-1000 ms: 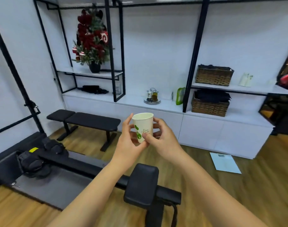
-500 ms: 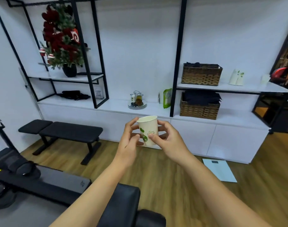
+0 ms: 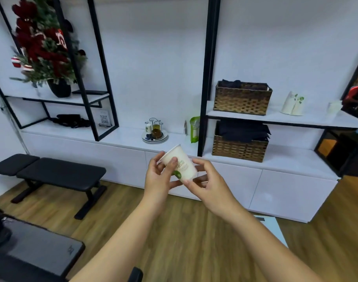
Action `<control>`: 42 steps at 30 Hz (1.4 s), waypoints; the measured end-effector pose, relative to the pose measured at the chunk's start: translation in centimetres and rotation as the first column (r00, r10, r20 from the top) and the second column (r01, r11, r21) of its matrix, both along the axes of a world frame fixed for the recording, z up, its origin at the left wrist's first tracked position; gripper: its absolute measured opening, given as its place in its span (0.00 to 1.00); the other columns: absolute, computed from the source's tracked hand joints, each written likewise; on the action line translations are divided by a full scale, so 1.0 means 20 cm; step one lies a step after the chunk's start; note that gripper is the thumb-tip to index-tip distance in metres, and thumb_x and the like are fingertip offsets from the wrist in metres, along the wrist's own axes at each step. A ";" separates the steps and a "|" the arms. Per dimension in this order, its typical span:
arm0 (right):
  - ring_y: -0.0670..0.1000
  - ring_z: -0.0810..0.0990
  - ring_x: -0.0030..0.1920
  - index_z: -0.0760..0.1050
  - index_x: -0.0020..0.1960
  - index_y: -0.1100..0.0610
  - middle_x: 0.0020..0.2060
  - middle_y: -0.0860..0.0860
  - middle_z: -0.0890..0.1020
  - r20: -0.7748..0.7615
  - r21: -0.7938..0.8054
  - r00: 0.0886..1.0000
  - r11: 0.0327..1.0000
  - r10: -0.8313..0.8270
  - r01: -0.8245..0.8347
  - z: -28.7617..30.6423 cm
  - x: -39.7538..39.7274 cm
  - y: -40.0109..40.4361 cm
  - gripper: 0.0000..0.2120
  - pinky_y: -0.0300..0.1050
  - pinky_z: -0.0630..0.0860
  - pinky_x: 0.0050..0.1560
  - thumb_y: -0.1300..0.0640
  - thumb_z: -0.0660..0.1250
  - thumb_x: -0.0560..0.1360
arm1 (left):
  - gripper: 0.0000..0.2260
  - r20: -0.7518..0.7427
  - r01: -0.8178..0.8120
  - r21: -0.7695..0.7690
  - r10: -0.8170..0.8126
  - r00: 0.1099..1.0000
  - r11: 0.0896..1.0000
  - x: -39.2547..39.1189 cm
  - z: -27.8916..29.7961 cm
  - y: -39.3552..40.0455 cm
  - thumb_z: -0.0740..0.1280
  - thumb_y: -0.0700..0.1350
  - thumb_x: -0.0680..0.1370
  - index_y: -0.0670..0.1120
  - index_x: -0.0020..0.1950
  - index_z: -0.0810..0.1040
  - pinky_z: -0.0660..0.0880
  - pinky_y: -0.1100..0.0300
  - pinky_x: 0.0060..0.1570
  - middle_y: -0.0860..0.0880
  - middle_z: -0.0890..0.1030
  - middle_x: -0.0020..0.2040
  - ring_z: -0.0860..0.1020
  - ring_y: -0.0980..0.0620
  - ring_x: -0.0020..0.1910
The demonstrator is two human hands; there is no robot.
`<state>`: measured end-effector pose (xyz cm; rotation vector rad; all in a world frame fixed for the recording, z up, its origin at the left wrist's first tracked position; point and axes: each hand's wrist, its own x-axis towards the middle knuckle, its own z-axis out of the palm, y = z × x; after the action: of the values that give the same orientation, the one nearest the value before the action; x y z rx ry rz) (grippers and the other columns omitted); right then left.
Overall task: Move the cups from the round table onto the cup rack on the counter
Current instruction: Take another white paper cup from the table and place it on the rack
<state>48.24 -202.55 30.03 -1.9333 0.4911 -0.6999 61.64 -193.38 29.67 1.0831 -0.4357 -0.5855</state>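
A white paper cup [image 3: 183, 166] with green leaf print is held between both hands at chest height, tilted with its mouth toward the upper left. My left hand [image 3: 158, 177] grips its upper side with thumb across the front. My right hand [image 3: 206, 185] pinches its base end. Ahead on the white counter [image 3: 125, 137] stands the wire cup rack [image 3: 155, 130] on a round silver tray, with a white cup and an amber glass on it. The round table is out of view.
A black bench [image 3: 51, 173] stands on the wood floor at left. Black exercise equipment [image 3: 31, 253] fills the lower left. Black shelf posts [image 3: 207, 74] rise from the counter, with woven baskets [image 3: 242, 98] to the right. A pale scale [image 3: 274, 226] lies on the floor.
The view has moved closer to the counter and turned right. The cup has tipped from upright to tilted left between my hands.
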 end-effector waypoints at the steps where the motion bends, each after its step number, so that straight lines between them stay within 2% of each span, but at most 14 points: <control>1: 0.45 0.81 0.50 0.68 0.68 0.40 0.59 0.38 0.77 0.005 0.002 1.000 1.000 0.010 -0.010 -0.02 0.03 -0.07 0.25 0.43 0.81 0.49 0.47 0.73 0.75 | 0.27 -0.009 -0.004 -0.007 0.004 1.000 1.000 0.03 0.00 -0.08 0.75 0.47 0.72 0.48 0.69 0.72 0.83 0.51 0.38 0.42 0.79 0.62 0.83 0.48 0.55; 7: 0.43 0.81 0.50 0.68 0.67 0.39 0.56 0.33 0.77 0.024 -0.014 1.000 1.000 0.021 -0.020 -0.09 0.30 -0.58 0.23 0.42 0.81 0.49 0.48 0.73 0.75 | 0.30 0.029 -0.013 -0.022 0.013 0.999 1.000 0.30 -0.05 -0.56 0.77 0.52 0.65 0.58 0.65 0.73 0.84 0.46 0.40 0.42 0.76 0.65 0.84 0.47 0.54; 12: 0.44 0.82 0.48 0.70 0.65 0.42 0.56 0.42 0.78 0.034 0.027 0.998 0.998 0.051 -0.052 -0.09 0.65 -0.99 0.22 0.45 0.82 0.47 0.52 0.73 0.75 | 0.23 0.232 -0.044 0.023 0.038 0.972 0.999 0.63 -0.07 -0.91 0.77 0.53 0.74 0.68 0.64 0.72 0.84 0.47 0.39 0.49 0.76 0.64 0.85 0.50 0.53; 16: 0.46 0.82 0.44 0.71 0.62 0.44 0.52 0.47 0.80 0.062 0.062 0.996 0.996 0.065 -0.069 -0.07 0.98 -1.26 0.20 0.44 0.81 0.43 0.56 0.74 0.74 | 0.23 0.383 -0.137 0.080 0.096 0.919 0.987 0.93 -0.04 -1.13 0.72 0.52 0.78 0.63 0.71 0.71 0.84 0.51 0.41 0.55 0.77 0.64 0.83 0.56 0.55; 19: 0.45 0.82 0.46 0.71 0.60 0.41 0.50 0.41 0.80 0.082 0.069 0.993 0.993 0.086 -0.092 -0.09 1.18 -1.40 0.21 0.41 0.80 0.44 0.57 0.74 0.74 | 0.20 0.518 -0.213 0.164 0.100 0.849 0.963 1.11 -0.06 -1.25 0.66 0.58 0.78 0.61 0.70 0.72 0.83 0.49 0.52 0.54 0.78 0.64 0.80 0.54 0.59; 21: 0.44 0.82 0.48 0.71 0.58 0.40 0.50 0.38 0.79 0.099 0.062 0.989 0.991 0.114 -0.120 -0.10 1.32 -1.49 0.22 0.38 0.79 0.44 0.59 0.74 0.73 | 0.16 0.588 -0.261 0.177 0.110 0.801 0.949 1.23 -0.09 -1.32 0.63 0.59 0.80 0.64 0.68 0.72 0.81 0.53 0.55 0.56 0.77 0.63 0.78 0.57 0.62; 23: 0.45 0.82 0.48 0.72 0.57 0.40 0.50 0.38 0.79 0.113 0.082 0.985 0.987 0.131 -0.141 -0.12 1.46 -1.59 0.21 0.38 0.79 0.42 0.61 0.74 0.73 | 0.16 0.634 -0.294 0.152 0.135 0.762 0.944 1.35 -0.13 -1.39 0.63 0.53 0.83 0.68 0.69 0.68 0.77 0.64 0.56 0.61 0.74 0.66 0.75 0.61 0.64; 25: 0.46 0.83 0.47 0.72 0.58 0.41 0.49 0.37 0.80 0.126 0.103 0.982 0.983 0.138 -0.151 -0.15 1.61 -1.69 0.21 0.38 0.79 0.40 0.61 0.74 0.73 | 0.22 0.680 -0.334 0.126 0.164 0.715 0.934 1.49 -0.16 -1.47 0.63 0.45 0.85 0.68 0.72 0.64 0.73 0.72 0.57 0.62 0.71 0.70 0.72 0.64 0.67; 26: 0.46 0.83 0.47 0.73 0.58 0.42 0.50 0.38 0.80 0.132 0.105 0.980 0.982 0.146 -0.160 -0.17 1.69 -1.75 0.21 0.38 0.78 0.40 0.61 0.74 0.73 | 0.23 0.709 -0.345 0.120 0.163 0.686 0.931 1.57 -0.17 -1.52 0.63 0.43 0.85 0.66 0.73 0.64 0.72 0.70 0.59 0.62 0.70 0.70 0.71 0.64 0.68; 28: 0.47 0.83 0.48 0.73 0.59 0.42 0.54 0.42 0.79 0.147 0.110 0.975 0.977 0.166 -0.183 -0.19 1.84 -1.86 0.21 0.38 0.78 0.42 0.61 0.73 0.73 | 0.22 0.770 -0.351 0.121 0.136 0.623 0.928 1.72 -0.19 -1.63 0.61 0.38 0.85 0.62 0.72 0.68 0.72 0.61 0.67 0.57 0.70 0.73 0.68 0.59 0.73; 30: 0.47 0.83 0.48 0.73 0.57 0.39 0.56 0.47 0.78 0.173 0.101 0.968 0.974 0.183 -0.202 -0.20 2.02 -1.99 0.22 0.39 0.79 0.43 0.63 0.72 0.73 | 0.21 0.807 -0.363 0.137 0.108 0.581 0.922 1.89 -0.20 -1.77 0.60 0.34 0.83 0.57 0.69 0.74 0.70 0.60 0.70 0.53 0.68 0.74 0.65 0.56 0.76; 33: 0.46 0.83 0.49 0.73 0.53 0.33 0.58 0.49 0.78 0.197 0.081 0.961 0.973 0.196 -0.215 -0.20 2.31 -2.20 0.23 0.38 0.78 0.44 0.62 0.71 0.73 | 0.20 0.820 -0.402 0.155 0.110 0.562 0.903 2.14 -0.20 -1.96 0.61 0.32 0.82 0.51 0.70 0.77 0.70 0.63 0.68 0.52 0.67 0.76 0.65 0.57 0.76; 39: 0.47 0.81 0.52 0.72 0.56 0.32 0.60 0.45 0.75 0.256 0.051 0.946 0.975 0.198 -0.218 -0.15 2.91 -2.56 0.26 0.36 0.78 0.45 0.64 0.71 0.74 | 0.26 0.823 -0.430 0.227 0.064 0.565 0.874 2.66 -0.13 -2.30 0.68 0.35 0.78 0.52 0.74 0.71 0.69 0.70 0.64 0.53 0.66 0.77 0.64 0.62 0.75; 42: 0.44 0.80 0.53 0.72 0.59 0.35 0.59 0.40 0.73 0.230 0.036 0.948 0.972 0.218 -0.233 -0.13 3.21 -2.68 0.23 0.36 0.78 0.47 0.59 0.71 0.72 | 0.26 0.821 -0.506 0.271 0.078 0.566 0.819 2.90 -0.14 -2.42 0.71 0.38 0.78 0.51 0.75 0.71 0.65 0.67 0.70 0.56 0.68 0.76 0.63 0.62 0.76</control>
<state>112.36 -256.12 27.35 -1.7889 0.1460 -0.7333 119.74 -241.70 26.83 1.8722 -0.8719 0.1763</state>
